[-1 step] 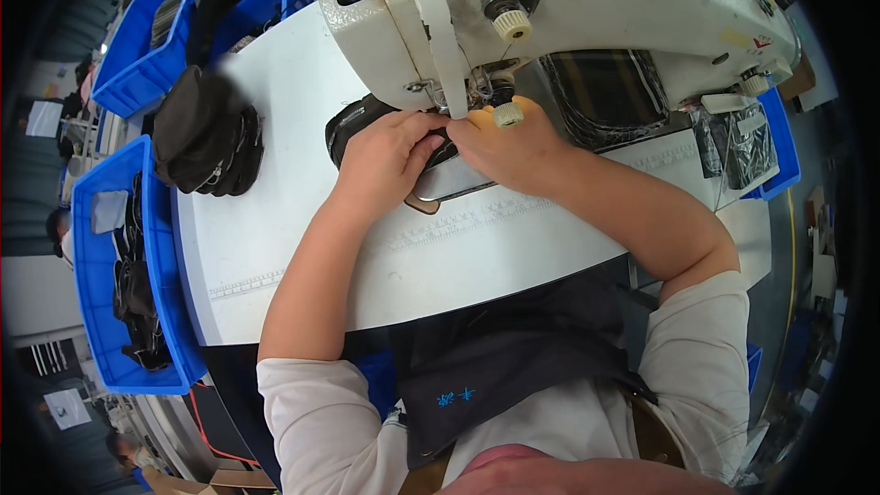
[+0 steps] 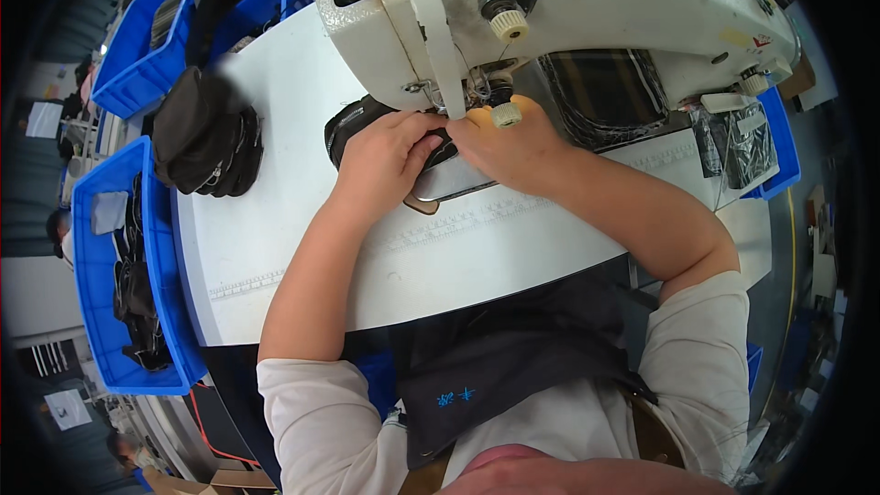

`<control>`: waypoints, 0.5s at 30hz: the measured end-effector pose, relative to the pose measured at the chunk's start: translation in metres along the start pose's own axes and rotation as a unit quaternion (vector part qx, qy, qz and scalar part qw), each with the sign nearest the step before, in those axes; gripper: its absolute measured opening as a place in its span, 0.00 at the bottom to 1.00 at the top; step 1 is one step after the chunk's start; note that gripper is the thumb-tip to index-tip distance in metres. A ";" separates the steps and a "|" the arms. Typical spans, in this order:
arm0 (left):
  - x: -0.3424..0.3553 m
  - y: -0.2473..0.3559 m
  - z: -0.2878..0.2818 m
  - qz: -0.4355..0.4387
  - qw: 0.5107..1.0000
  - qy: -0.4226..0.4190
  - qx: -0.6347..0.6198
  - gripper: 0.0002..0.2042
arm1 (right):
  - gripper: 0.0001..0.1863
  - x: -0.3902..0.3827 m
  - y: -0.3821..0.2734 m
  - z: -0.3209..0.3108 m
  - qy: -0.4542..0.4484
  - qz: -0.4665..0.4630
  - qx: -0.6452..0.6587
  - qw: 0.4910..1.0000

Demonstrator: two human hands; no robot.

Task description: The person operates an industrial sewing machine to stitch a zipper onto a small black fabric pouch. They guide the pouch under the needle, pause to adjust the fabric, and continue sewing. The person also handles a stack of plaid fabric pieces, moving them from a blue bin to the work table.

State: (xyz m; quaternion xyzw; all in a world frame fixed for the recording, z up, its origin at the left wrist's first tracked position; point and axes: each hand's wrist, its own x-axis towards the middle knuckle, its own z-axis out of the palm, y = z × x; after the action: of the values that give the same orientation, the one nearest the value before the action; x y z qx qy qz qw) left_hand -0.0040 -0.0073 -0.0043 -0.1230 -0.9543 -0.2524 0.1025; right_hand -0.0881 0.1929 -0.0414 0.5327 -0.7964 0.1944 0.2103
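Observation:
A white sewing machine (image 2: 577,0) arches over a black zippered fabric piece (image 2: 343,128) lying at its needle area. My left hand (image 2: 385,151) holds the piece from the left, fingers bent close together and thumb pressed in. My right hand (image 2: 504,147) grips it just right of the left, below the needle, its fingertips partly hidden by the machine's front parts. Both hands are almost touching. A metal plate (image 2: 449,183) shows below them on the white table (image 2: 275,247).
A stack of black pouches (image 2: 202,128) stands left of my hands. Blue bins (image 2: 183,302) with dark pieces line the left side. A dark glossy panel (image 2: 600,92) and wrapped packets (image 2: 738,142) lie to the right, near another blue bin (image 2: 788,156). Other people are partly visible far left.

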 end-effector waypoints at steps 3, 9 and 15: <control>-0.002 0.001 0.000 0.013 1.000 0.016 0.018 0.08 | 0.08 0.000 0.003 -0.002 -0.011 -0.018 -0.016 1.000; -0.003 -0.006 0.001 0.013 1.000 0.011 0.005 0.08 | 0.07 -0.006 0.000 -0.013 -0.067 -0.031 -0.010 0.997; -0.004 -0.013 -0.002 -0.014 0.999 -0.026 -0.034 0.09 | 0.06 -0.011 -0.013 -0.022 -0.073 -0.061 0.017 0.995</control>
State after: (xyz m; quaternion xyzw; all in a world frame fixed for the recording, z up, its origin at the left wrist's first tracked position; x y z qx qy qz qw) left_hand -0.0042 -0.0199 -0.0098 -0.1199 -0.9491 -0.2829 0.0695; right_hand -0.0693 0.2085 -0.0274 0.5965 -0.7724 0.1548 0.1540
